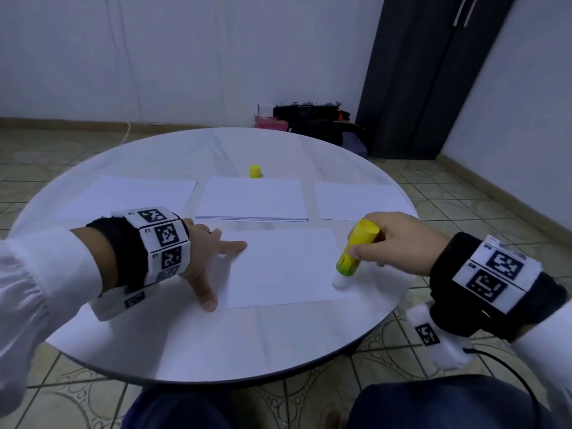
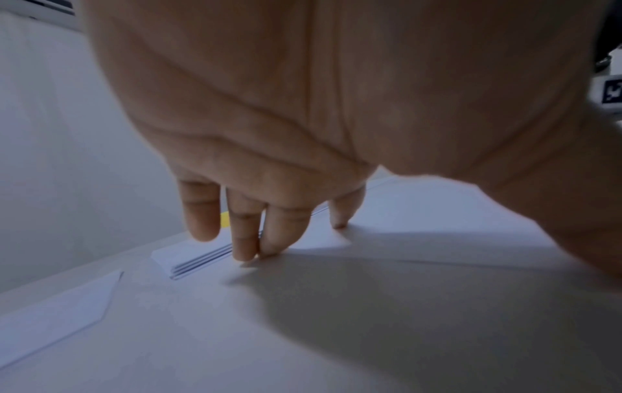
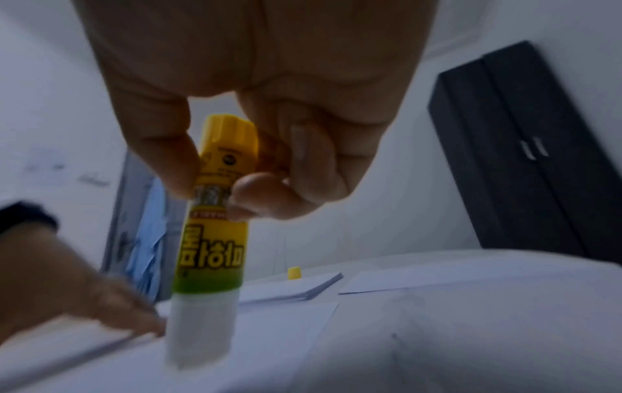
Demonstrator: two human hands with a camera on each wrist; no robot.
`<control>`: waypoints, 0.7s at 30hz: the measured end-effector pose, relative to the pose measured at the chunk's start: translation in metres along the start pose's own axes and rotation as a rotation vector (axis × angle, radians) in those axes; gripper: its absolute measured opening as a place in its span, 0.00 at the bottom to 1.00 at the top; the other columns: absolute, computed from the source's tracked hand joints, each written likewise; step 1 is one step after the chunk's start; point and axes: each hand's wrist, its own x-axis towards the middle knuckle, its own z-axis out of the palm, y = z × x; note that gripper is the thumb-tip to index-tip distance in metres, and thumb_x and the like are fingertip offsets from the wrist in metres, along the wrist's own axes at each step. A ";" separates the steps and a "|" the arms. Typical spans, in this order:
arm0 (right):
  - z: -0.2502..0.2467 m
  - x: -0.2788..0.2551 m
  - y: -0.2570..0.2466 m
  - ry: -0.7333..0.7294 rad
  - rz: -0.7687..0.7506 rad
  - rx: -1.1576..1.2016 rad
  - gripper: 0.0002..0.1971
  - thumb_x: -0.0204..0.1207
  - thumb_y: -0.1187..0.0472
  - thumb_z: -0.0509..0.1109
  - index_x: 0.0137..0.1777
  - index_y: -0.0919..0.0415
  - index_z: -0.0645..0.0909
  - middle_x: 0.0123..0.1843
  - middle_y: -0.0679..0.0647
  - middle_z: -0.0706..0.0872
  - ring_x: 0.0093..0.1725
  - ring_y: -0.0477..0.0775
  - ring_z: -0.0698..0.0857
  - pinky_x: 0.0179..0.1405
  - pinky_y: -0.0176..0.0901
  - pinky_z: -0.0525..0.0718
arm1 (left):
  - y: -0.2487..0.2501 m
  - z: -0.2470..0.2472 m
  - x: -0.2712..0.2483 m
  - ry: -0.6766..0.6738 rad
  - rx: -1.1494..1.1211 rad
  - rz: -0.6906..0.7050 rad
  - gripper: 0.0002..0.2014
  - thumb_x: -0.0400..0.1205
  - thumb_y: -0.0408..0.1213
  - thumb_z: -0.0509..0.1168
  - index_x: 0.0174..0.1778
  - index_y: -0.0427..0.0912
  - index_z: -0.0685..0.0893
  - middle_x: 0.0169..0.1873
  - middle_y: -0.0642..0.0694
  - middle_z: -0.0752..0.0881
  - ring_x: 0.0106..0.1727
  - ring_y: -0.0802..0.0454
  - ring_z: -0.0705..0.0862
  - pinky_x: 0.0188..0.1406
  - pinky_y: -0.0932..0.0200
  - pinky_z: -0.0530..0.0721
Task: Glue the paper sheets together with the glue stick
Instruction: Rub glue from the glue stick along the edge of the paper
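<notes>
A white paper sheet lies near the front of the round white table. My left hand presses its left edge flat with spread, straight fingers. My right hand grips a yellow-green glue stick, uncapped, its white glue end down on the sheet's right edge. In the right wrist view the thumb and fingers pinch the glue stick near its upper part. The yellow cap stands at the back of the table.
A stack of paper lies at the middle of the table, with single sheets to its left and right. A dark cabinet stands at the back right, with bags on the tiled floor beside it.
</notes>
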 end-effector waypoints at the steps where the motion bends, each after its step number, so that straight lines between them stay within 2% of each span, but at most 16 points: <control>1: -0.003 0.004 0.004 0.043 0.013 0.107 0.08 0.67 0.59 0.75 0.43 0.60 0.81 0.39 0.55 0.90 0.35 0.51 0.85 0.35 0.47 0.80 | -0.001 0.001 0.000 0.005 -0.002 0.001 0.65 0.57 0.75 0.71 0.79 0.68 0.33 0.85 0.47 0.48 0.84 0.48 0.51 0.81 0.43 0.52; 2: -0.005 0.009 0.008 0.076 0.037 0.194 0.09 0.67 0.63 0.75 0.43 0.59 0.78 0.38 0.57 0.91 0.35 0.53 0.85 0.33 0.46 0.77 | -0.002 0.002 0.001 0.010 -0.006 0.001 0.66 0.56 0.75 0.71 0.80 0.66 0.33 0.85 0.48 0.48 0.84 0.48 0.51 0.81 0.44 0.52; 4: -0.005 0.024 0.017 0.103 0.092 0.344 0.15 0.67 0.69 0.74 0.45 0.59 0.71 0.42 0.62 0.90 0.41 0.59 0.85 0.32 0.44 0.73 | -0.005 0.003 0.002 0.024 -0.010 0.008 0.67 0.56 0.74 0.72 0.82 0.60 0.35 0.84 0.50 0.50 0.84 0.50 0.51 0.81 0.44 0.53; 6: 0.000 0.041 0.026 0.097 0.159 0.421 0.18 0.68 0.70 0.72 0.54 0.61 0.71 0.44 0.62 0.87 0.44 0.60 0.83 0.33 0.42 0.75 | -0.006 0.003 0.002 0.036 -0.003 0.017 0.67 0.56 0.73 0.72 0.83 0.55 0.38 0.84 0.51 0.50 0.84 0.51 0.51 0.81 0.44 0.53; 7: 0.003 0.051 0.031 0.095 0.183 0.418 0.17 0.70 0.70 0.70 0.57 0.61 0.72 0.44 0.60 0.86 0.45 0.60 0.83 0.37 0.44 0.77 | -0.007 0.003 0.002 0.041 0.001 0.019 0.67 0.56 0.73 0.73 0.83 0.54 0.40 0.84 0.51 0.50 0.84 0.51 0.51 0.80 0.43 0.54; 9: 0.008 0.068 0.039 0.123 0.226 0.357 0.12 0.74 0.69 0.66 0.55 0.59 0.73 0.46 0.59 0.85 0.47 0.60 0.83 0.45 0.48 0.79 | -0.009 0.003 0.001 0.041 0.004 0.019 0.66 0.58 0.71 0.73 0.83 0.52 0.41 0.84 0.52 0.50 0.84 0.52 0.51 0.80 0.44 0.54; 13: 0.012 0.091 0.043 0.166 0.268 0.248 0.19 0.70 0.66 0.75 0.56 0.56 0.71 0.48 0.53 0.80 0.49 0.57 0.81 0.52 0.49 0.78 | -0.015 0.001 -0.005 -0.001 -0.004 0.014 0.66 0.60 0.71 0.73 0.84 0.54 0.37 0.85 0.53 0.44 0.85 0.54 0.46 0.82 0.44 0.49; 15: 0.012 0.097 0.043 0.152 0.339 0.117 0.20 0.66 0.64 0.78 0.54 0.57 0.72 0.49 0.55 0.81 0.48 0.59 0.82 0.49 0.49 0.80 | -0.022 0.004 -0.004 -0.017 -0.022 0.007 0.66 0.60 0.71 0.73 0.83 0.55 0.37 0.84 0.54 0.43 0.85 0.54 0.46 0.82 0.43 0.49; 18: 0.013 0.100 0.041 0.103 0.385 -0.042 0.21 0.56 0.62 0.80 0.46 0.57 0.74 0.45 0.57 0.84 0.48 0.61 0.84 0.48 0.48 0.82 | -0.031 0.012 -0.003 -0.039 -0.076 -0.013 0.70 0.52 0.74 0.72 0.82 0.60 0.35 0.84 0.58 0.41 0.85 0.52 0.46 0.81 0.39 0.50; 21: 0.016 0.101 0.037 0.078 0.401 -0.131 0.19 0.56 0.60 0.77 0.32 0.55 0.65 0.34 0.53 0.76 0.34 0.55 0.78 0.31 0.39 0.73 | -0.038 0.022 -0.001 -0.036 -0.118 -0.007 0.71 0.53 0.73 0.73 0.82 0.57 0.34 0.83 0.59 0.39 0.85 0.54 0.44 0.82 0.41 0.49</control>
